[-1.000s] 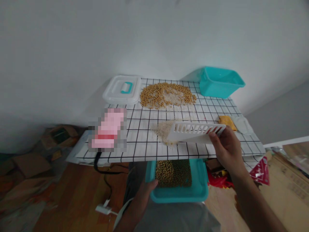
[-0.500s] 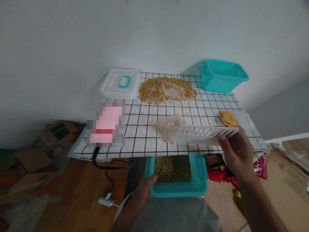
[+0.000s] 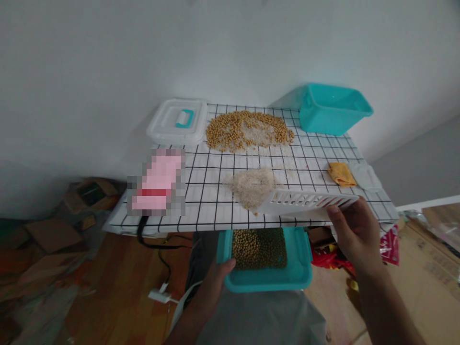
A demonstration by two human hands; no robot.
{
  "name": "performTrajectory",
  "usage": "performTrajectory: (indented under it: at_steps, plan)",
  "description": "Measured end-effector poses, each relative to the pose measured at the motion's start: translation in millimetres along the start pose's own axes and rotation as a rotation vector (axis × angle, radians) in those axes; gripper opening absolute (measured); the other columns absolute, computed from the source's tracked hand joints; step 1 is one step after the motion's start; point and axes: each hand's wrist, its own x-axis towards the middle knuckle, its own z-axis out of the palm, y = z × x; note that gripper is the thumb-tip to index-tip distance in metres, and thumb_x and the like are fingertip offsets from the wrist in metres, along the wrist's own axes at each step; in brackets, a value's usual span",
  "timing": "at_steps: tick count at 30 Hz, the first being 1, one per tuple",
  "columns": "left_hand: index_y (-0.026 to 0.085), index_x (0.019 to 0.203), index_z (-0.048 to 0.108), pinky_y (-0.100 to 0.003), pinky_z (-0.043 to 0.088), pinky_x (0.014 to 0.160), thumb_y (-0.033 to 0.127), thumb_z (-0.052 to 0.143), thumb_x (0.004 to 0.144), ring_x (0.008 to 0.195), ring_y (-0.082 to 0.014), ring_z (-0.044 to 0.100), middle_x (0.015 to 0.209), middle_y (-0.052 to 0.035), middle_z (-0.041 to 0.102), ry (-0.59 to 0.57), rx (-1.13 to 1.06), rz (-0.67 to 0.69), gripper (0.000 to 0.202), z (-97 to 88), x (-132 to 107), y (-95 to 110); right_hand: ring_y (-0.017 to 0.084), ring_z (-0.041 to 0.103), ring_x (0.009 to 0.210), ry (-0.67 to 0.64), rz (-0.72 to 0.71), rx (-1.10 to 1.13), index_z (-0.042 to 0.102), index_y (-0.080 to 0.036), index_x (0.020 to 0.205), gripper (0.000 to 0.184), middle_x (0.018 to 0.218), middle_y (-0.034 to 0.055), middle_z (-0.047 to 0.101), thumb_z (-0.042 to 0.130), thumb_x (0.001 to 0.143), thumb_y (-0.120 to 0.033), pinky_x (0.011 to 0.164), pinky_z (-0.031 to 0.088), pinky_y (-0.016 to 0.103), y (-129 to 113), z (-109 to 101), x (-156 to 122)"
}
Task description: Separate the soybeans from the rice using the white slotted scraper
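On the left, a pixelated pink object (image 3: 158, 178) lies on the checked table (image 3: 201, 201); behind it we see a clear lid (image 3: 165, 124). Our left hand (image 3: 217, 278) grips the left rim of a teal tub (image 3: 268, 286) with beans (image 3: 246, 249), below the table's front edge. On the table are spread yellow beans (image 3: 224, 132) and, nearer to us, pale grains (image 3: 253, 186). Beside these grains is the white slotted strip (image 3: 283, 207), whose right end our right hand (image 3: 355, 235) pinches, near a yellow cloth (image 3: 341, 175).

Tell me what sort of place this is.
Probably a room in a home, perhaps doubling as storage: a white table with black grid lines stands by a plain pale-grey wall, and brown cardboard boxes lie near a reddish-brown, wood-look floor.
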Motion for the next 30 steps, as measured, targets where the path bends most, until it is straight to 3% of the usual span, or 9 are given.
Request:
performTrajectory:
  at_steps: [4,11,24,30]
  plan:
    - [0.019,0.112,0.075,-0.053,0.046,0.111,0.038,0.077,0.066,0.133,-0.0422,0.056,0.111,-0.0098,0.081,-0.002,0.011,0.012,0.050,1.5,-5,0,0.023,0.065,0.083,-0.008,0.033,0.013,0.067,-0.027,0.102,0.013,0.093,0.0053,0.067,0.070,0.090,-0.031,0.064,0.051,0.035,-1,-1,-4]
    - [0.017,0.102,0.077,-0.053,0.041,0.116,0.036,0.079,0.066,0.135,-0.0412,0.054,0.108,-0.0129,0.081,0.066,0.147,0.038,0.041,-2.6,-11,5,0.021,0.064,0.081,0.016,0.033,0.014,0.067,-0.025,0.101,0.012,0.092,0.0045,0.068,0.069,0.090,-0.031,0.066,0.049,0.034,-3,0,-4]
    - [0.017,0.108,0.075,-0.051,0.039,0.117,0.035,0.078,0.067,0.136,-0.0395,0.054,0.108,-0.0083,0.081,0.020,0.076,0.039,0.045,-0.1,-10,1,0.019,0.066,0.077,-0.038,0.032,0.043,0.066,-0.024,0.101,0.013,0.090,0.0042,0.068,0.068,0.091,-0.032,0.064,0.053,0.032,-10,2,-9]
    - [0.017,0.099,0.076,-0.048,0.042,0.115,0.034,0.075,0.070,0.135,-0.0371,0.056,0.100,-0.0082,0.082,0.035,0.061,0.013,0.033,-0.5,-13,1,0.017,0.066,0.074,-0.044,0.004,0.033,0.067,-0.024,0.099,0.008,0.088,0.0034,0.068,0.067,0.092,-0.029,0.061,0.053,0.029,-13,3,-9]
